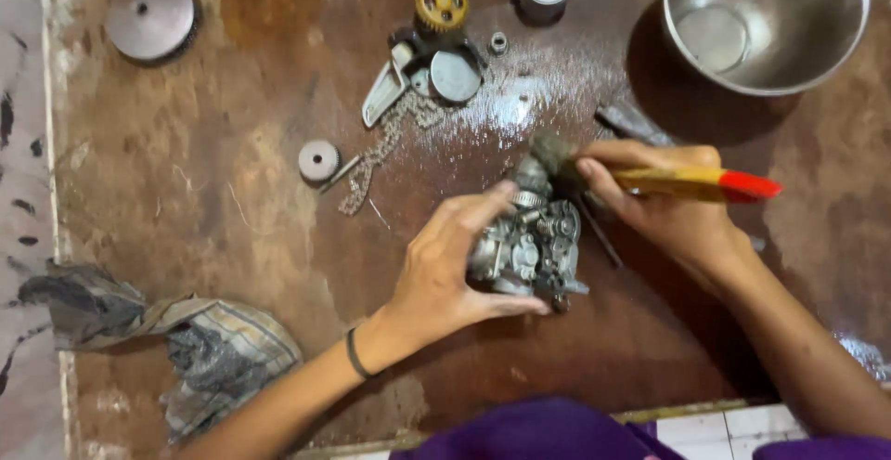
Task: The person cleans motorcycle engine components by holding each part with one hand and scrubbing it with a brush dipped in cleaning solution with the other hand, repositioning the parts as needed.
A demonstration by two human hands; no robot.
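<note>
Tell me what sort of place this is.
Probably a small engine repair workshop: a stained brown wooden bench with a grey metal carburettor, a loose steel chain, a yellow toothed gear and a dirty rag.

carburettor [531, 251] mid-table btwn hands, bowl [767, 20] far right, rag [186, 349] near left, chain [380, 158] behind

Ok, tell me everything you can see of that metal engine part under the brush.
The engine part is a compact grey cast-metal assembly, carburetor-like, with knobs, screws and a ribbed round cap on top. It looks grimy and dull. It rests on the wet brown table, below centre. The left hand grips its left side; the right hand presses the bristles of a yellow-and-red-handled brush against its top.
</note>
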